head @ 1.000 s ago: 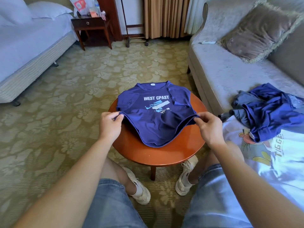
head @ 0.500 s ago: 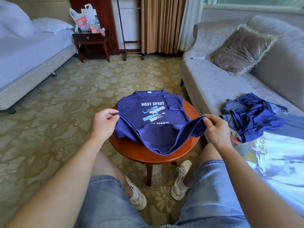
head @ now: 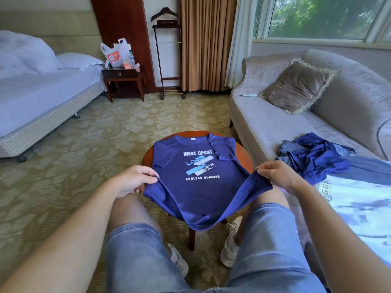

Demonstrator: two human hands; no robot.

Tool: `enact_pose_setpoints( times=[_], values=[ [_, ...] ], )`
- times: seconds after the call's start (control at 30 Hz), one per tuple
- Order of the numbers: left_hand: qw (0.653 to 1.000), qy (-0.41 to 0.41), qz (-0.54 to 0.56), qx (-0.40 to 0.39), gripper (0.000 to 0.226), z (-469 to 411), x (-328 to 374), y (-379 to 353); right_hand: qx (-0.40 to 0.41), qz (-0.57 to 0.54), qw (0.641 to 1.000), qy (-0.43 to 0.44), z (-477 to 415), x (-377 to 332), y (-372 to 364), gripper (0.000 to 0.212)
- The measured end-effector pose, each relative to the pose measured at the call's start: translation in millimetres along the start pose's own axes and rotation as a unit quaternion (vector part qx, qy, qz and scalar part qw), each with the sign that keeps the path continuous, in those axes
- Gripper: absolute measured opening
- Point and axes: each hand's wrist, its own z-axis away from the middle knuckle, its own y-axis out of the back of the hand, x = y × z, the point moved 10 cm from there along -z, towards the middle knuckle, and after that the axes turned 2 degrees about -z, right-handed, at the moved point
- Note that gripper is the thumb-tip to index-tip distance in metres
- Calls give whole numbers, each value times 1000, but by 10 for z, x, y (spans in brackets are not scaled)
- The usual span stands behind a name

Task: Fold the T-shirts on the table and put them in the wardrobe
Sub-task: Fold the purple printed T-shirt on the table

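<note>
Navy shirt (head: 201,178) at frame centre, collar end on table (head: 245,154), sleeves tucked in. Left hand (head: 133,180) and right hand (head: 277,176) each pinch hem corner. Judgement: keep hem taut and level, carry corners to shoulders, align edges before pressing crease.

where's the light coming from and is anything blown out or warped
Head view: daylight comes from the window at upper right; the white shirt at right is washed out with bluish glare; the wide-angle lens bows the frame edges; the T-shirt print reads sharp.
</note>
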Motion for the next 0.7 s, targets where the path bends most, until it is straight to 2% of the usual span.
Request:
enact_pose_setpoints(
  times=[0.07, 0.13, 0.23, 0.3, 0.5, 0.7],
  values=[
    [999, 6, 12, 33, 12, -65, -32, 102, 7, -12, 1000, -17, -36, 46, 43, 17],
    [992, 12, 48, 116, 9, -169, -53, 308, 41, -52, 997, -32, -116, 70, 103, 18],
    [960, 9, 136, 246, 10, -323, -31, 611, 149, -60, 986, -39, -330, 100, 340, 19],
    [937, 3, 187, 294, 12, -461, 19, 742, 195, -43, 978, -55, -538, 117, 478, 20],
    [886, 24, 277, 370, 16, -1101, 146, 1054, 247, 4, 966, -78, -1507, 22, 612, 34],
    [876, 59, 288, 383, 21, -1947, 289, 1287, 215, -59, 966, -129, -2556, -7, 382, 23]
  ],
)
